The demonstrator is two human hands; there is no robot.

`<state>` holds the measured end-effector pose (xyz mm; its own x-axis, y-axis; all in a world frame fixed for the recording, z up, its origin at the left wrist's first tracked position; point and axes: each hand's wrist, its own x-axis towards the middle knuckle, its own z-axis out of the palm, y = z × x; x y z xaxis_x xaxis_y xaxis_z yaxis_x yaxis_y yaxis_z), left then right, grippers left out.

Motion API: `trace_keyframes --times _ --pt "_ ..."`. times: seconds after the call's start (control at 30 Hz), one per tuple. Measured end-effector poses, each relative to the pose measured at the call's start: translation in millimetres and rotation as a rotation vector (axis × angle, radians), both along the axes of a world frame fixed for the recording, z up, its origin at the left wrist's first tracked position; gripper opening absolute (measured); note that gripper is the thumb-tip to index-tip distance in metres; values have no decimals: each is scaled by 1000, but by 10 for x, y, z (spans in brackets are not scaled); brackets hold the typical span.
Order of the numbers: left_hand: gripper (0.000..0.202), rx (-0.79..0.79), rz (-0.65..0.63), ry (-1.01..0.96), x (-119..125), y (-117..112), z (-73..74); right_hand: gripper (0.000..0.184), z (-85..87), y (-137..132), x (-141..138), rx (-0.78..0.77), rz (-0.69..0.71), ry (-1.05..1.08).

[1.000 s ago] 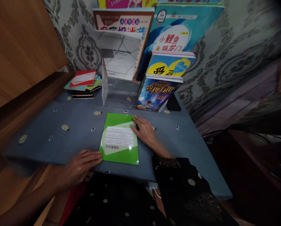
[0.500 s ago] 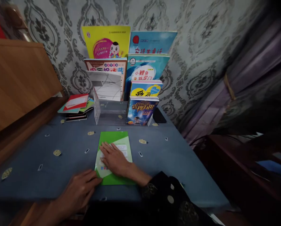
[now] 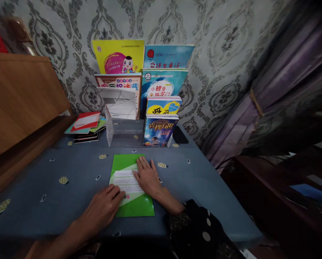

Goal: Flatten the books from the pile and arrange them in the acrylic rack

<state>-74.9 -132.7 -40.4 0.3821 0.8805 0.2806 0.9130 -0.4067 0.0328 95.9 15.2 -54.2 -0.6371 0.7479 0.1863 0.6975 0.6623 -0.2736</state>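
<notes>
A green book [image 3: 135, 210] with a pale panel of small print lies flat on the tabletop in front of me. My right hand [image 3: 148, 177] rests on its right side, fingers stretched out and palm down. On the lower left edge lies my left hand [image 3: 105, 203], its fingers bent and held together over the cover; its thumb is hidden. Behind the book stands a clear acrylic rack [image 3: 124, 139]. A blue-purple book [image 3: 159, 130] fills the front of its right side, with several picture books rising in tiers behind. A white booklet [image 3: 120, 104] leans farther back on the left.
Several thin books [image 3: 85, 121] are piled loosely at the back left, beside a wooden cabinet [image 3: 23, 100]. A dark phone [image 3: 180, 135] lies right of the rack. The blue patterned tablecloth [image 3: 77, 162] covers the table, and a purple curtain [image 3: 236, 122] hangs at right.
My right hand has slid from the middle of the green book to its right side, uncovering the print. My left hand has moved up and inward onto the left edge.
</notes>
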Motion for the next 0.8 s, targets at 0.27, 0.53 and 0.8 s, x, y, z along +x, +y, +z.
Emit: trace_keyframes --times 0.27,0.53,0.8 --pt "40 66 32 15 65 912 -176 46 8 6 11 36 9 -13" --pt "41 95 360 25 -70 1086 -225 47 81 102 -98 -6 151 -49" --pt "43 31 465 133 7 1033 -155 50 141 203 -116 -69 110 -34"
